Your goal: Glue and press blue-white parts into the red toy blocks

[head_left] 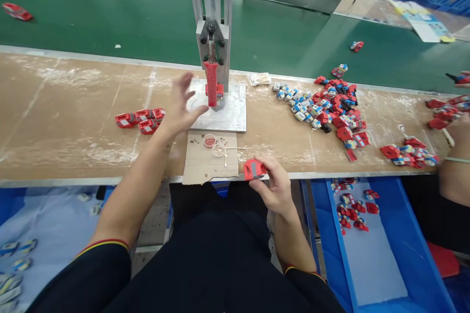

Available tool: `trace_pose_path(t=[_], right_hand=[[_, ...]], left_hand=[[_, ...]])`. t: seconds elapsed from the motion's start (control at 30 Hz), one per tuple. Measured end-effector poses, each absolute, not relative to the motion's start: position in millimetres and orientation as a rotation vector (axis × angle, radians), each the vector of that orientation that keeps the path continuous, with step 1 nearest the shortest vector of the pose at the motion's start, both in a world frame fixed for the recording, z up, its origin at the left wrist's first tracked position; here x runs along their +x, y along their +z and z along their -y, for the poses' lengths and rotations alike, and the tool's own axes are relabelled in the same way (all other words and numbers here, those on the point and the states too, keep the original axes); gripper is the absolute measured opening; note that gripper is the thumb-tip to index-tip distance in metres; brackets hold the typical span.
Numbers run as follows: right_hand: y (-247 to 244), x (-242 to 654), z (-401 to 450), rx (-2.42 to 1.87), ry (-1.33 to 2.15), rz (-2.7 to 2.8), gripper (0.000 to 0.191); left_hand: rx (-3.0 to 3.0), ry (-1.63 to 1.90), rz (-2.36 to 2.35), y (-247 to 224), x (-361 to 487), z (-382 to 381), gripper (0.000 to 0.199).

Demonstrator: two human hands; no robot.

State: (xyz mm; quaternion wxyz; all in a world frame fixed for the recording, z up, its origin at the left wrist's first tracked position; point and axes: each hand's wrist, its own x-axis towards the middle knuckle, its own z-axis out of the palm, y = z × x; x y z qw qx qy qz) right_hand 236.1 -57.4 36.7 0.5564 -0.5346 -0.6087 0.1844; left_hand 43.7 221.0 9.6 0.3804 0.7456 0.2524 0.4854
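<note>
Between the thumb and fingers of my right hand (pixel 272 183) is a red toy car body (pixel 254 169) with a grey stripe, held over the table's front edge. My left hand (pixel 182 107) is raised with its fingers apart, just left of the red handle (pixel 211 84) of a toggle clamp press. It appears to hold nothing. Under the handle, a red piece (pixel 219 90) sits on the press, partly hidden. The press stands on a grey metal plate (pixel 235 115). Several finished-looking red car bodies (pixel 148 126) lie left of my left forearm.
Cardboard (pixel 194 166) carries small cups, one with red liquid (pixel 209 142), and cotton swabs (pixel 225 156). Small car parts (pixel 330 107) are heaped at right. Blue bins (pixel 391 234) stand below the edge. A green conveyor belt (pixel 110 14) runs behind. A co-worker's arm (pixel 455 176) reaches in at right.
</note>
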Motion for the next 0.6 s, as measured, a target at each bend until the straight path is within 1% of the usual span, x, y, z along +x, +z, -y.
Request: trace_pose_path(t=[0.03,0.1,0.13,0.2,0.27,0.37,0.43,0.5,0.53,0.6], right_hand=[[40.8,233.0,58.3,-1.248,0.43,1.499,0.051],[46.2,224.4,56.7,-1.225,0.423,1.646,0.056],[46.7,218.7,54.1,-1.215,0.411,1.723,0.056],[43.3,204.6,46.0,-1.186,0.35,1.853,0.053],[36.1,190.2,37.2,-1.166,0.267,1.924,0.049],[26.8,181.1,28.6,-1.151,0.233,1.96,0.047],[25.7,191.3,24.2,-1.157,0.241,1.931,0.047],[29.8,213.8,15.8,-1.216,0.211,1.814,0.042],[33.7,227.3,8.6,-1.258,0.187,1.719,0.037],[44.4,252.3,-12.3,-1.307,0.178,1.522,0.029]], left_hand=[[1.848,1.33,-0.672,17.8,29.0,-193.4,0.071],[1.703,1.348,-0.626,29.2,2.5,-128.3,0.051],[1.631,1.245,-0.578,31.7,-6.9,-95.3,0.047],[1.527,0.94,-0.561,30.4,-15.0,-39.9,0.058],[1.43,0.945,-0.63,23.8,-12.3,-8.0,0.042],[1.291,1.035,-0.769,14.4,-6.3,-2.0,0.021],[1.141,1.072,-0.831,13.9,-9.8,-14.0,0.014],[0.969,1.112,-0.856,18.6,-18.6,-32.1,0.009],[0.931,1.136,-0.862,22.2,-23.5,-43.1,0.014],[0.987,1.179,-0.878,30.5,-31.0,-69.9,0.032]])
